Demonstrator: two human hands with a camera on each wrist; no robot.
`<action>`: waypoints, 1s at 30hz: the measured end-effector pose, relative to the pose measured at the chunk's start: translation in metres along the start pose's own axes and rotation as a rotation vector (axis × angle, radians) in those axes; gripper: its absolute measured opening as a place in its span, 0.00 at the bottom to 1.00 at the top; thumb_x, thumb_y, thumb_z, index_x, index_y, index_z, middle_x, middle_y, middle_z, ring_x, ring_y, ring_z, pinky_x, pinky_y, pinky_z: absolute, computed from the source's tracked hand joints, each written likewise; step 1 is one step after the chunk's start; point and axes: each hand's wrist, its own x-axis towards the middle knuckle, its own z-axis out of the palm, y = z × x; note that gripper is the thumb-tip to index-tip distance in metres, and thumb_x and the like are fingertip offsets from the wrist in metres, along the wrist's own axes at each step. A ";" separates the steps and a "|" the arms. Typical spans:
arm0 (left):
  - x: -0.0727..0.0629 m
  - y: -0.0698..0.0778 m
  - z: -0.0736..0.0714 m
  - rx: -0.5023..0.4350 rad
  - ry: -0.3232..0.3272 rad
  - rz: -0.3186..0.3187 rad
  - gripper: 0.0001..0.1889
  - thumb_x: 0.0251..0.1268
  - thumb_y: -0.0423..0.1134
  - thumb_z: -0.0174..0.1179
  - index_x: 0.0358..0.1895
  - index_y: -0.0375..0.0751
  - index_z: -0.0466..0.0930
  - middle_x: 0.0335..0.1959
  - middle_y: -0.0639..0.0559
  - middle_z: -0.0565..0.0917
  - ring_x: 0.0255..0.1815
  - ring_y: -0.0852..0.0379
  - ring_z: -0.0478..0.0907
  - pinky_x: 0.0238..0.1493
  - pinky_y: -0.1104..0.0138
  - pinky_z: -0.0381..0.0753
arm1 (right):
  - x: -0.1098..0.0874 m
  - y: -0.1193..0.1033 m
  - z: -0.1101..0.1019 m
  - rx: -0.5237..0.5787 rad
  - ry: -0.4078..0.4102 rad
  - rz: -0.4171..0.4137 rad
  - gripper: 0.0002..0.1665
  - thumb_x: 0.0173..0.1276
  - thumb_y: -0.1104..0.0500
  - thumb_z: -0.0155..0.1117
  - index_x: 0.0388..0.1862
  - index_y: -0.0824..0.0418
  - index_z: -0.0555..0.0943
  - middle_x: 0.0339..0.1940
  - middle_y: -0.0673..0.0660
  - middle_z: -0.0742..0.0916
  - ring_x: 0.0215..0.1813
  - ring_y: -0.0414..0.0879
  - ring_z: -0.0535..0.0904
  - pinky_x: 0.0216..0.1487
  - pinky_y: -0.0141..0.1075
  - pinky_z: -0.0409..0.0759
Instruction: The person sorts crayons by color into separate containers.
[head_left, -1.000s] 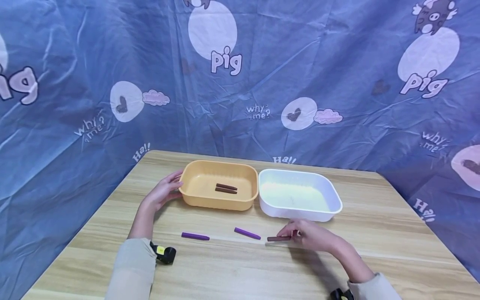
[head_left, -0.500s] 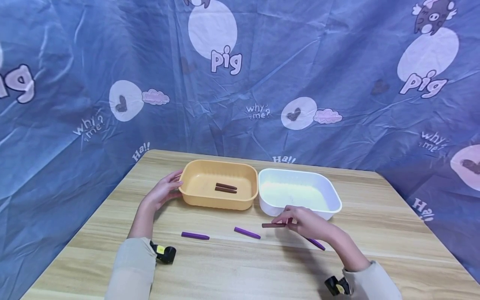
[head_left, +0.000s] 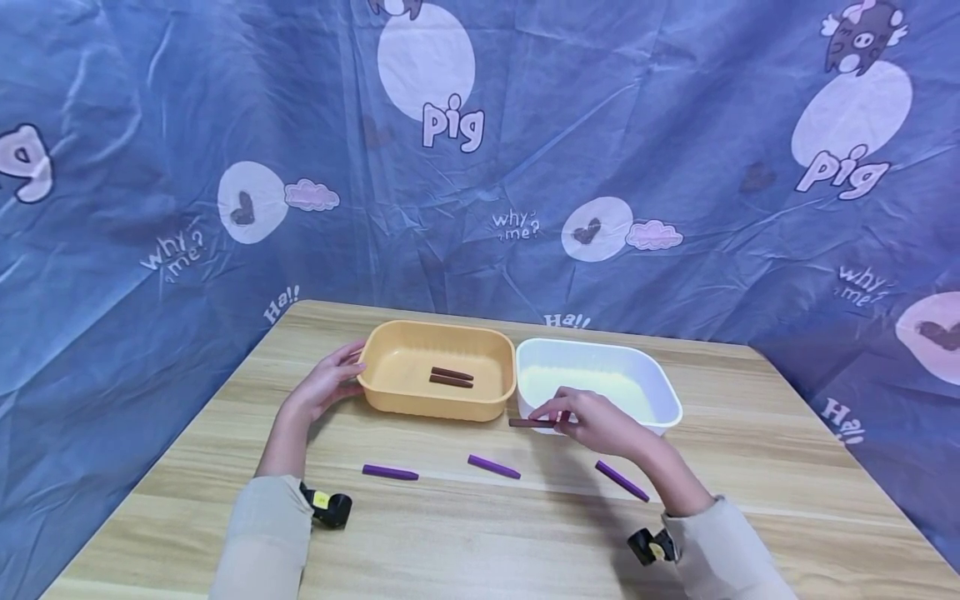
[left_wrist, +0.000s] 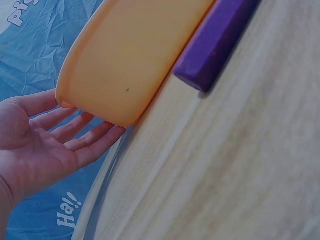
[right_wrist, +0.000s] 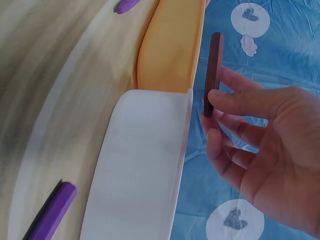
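My right hand point(head_left: 596, 421) pinches a brown crayon point(right_wrist: 214, 70) between thumb and fingers, raised near the front wall of the white plastic bin point(head_left: 645, 358). The crayon points left, toward the orange plastic bin point(head_left: 438, 408). At that orange bin's left end is my left hand point(head_left: 330, 379), its thumb over the rim and its fingers point(left_wrist: 95, 137) against the outer wall. Two brown crayons point(head_left: 452, 377) lie side by side inside the orange bin.
On the wooden table point(head_left: 480, 542), in front of the bins, lie a purple crayon point(head_left: 390, 472) at left, another purple crayon point(head_left: 495, 467) in the middle and a third purple crayon point(head_left: 622, 481) at right. A blue printed cloth point(head_left: 480, 183) hangs behind the table.
My right hand has lifted the brown crayon from the table and moved it up and left toward the bins, uncovering the right purple crayon. My left hand has stayed put.
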 end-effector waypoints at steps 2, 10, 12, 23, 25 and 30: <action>0.000 -0.001 0.000 0.003 -0.006 0.002 0.30 0.69 0.27 0.40 0.71 0.31 0.40 0.70 0.31 0.47 0.65 0.33 0.53 0.59 0.48 0.63 | 0.005 0.000 0.000 -0.012 0.013 -0.003 0.22 0.52 0.77 0.59 0.43 0.59 0.84 0.30 0.47 0.80 0.33 0.40 0.75 0.34 0.37 0.76; -0.001 0.000 -0.001 0.013 -0.006 0.002 0.30 0.70 0.28 0.40 0.71 0.32 0.39 0.70 0.32 0.47 0.65 0.33 0.52 0.59 0.48 0.62 | 0.026 -0.003 -0.001 -0.061 0.068 0.004 0.19 0.51 0.76 0.63 0.41 0.60 0.84 0.27 0.48 0.79 0.30 0.42 0.75 0.31 0.35 0.74; -0.001 0.001 0.000 0.014 -0.008 0.003 0.30 0.70 0.28 0.40 0.71 0.32 0.38 0.70 0.32 0.47 0.65 0.33 0.52 0.59 0.48 0.62 | 0.031 -0.003 0.000 -0.068 0.073 0.019 0.20 0.51 0.76 0.63 0.41 0.60 0.84 0.26 0.49 0.79 0.29 0.42 0.75 0.30 0.35 0.74; -0.001 0.001 0.000 0.014 -0.008 -0.002 0.30 0.70 0.28 0.39 0.71 0.32 0.39 0.70 0.32 0.47 0.65 0.33 0.52 0.59 0.48 0.62 | 0.060 -0.003 0.008 -0.079 0.107 0.053 0.21 0.50 0.77 0.60 0.41 0.60 0.84 0.26 0.51 0.78 0.30 0.45 0.75 0.30 0.36 0.73; -0.001 0.001 -0.001 0.007 -0.009 -0.001 0.30 0.70 0.27 0.39 0.71 0.32 0.39 0.70 0.32 0.47 0.65 0.34 0.52 0.59 0.48 0.62 | 0.068 -0.003 0.009 -0.086 0.118 0.063 0.21 0.50 0.77 0.59 0.41 0.60 0.84 0.25 0.51 0.78 0.29 0.45 0.75 0.30 0.35 0.73; 0.001 0.001 -0.002 -0.005 -0.010 0.000 0.30 0.69 0.27 0.39 0.71 0.32 0.40 0.70 0.32 0.47 0.65 0.33 0.52 0.59 0.48 0.62 | 0.088 -0.004 0.010 -0.108 0.110 0.101 0.21 0.51 0.76 0.59 0.41 0.59 0.84 0.25 0.51 0.79 0.30 0.45 0.76 0.31 0.36 0.75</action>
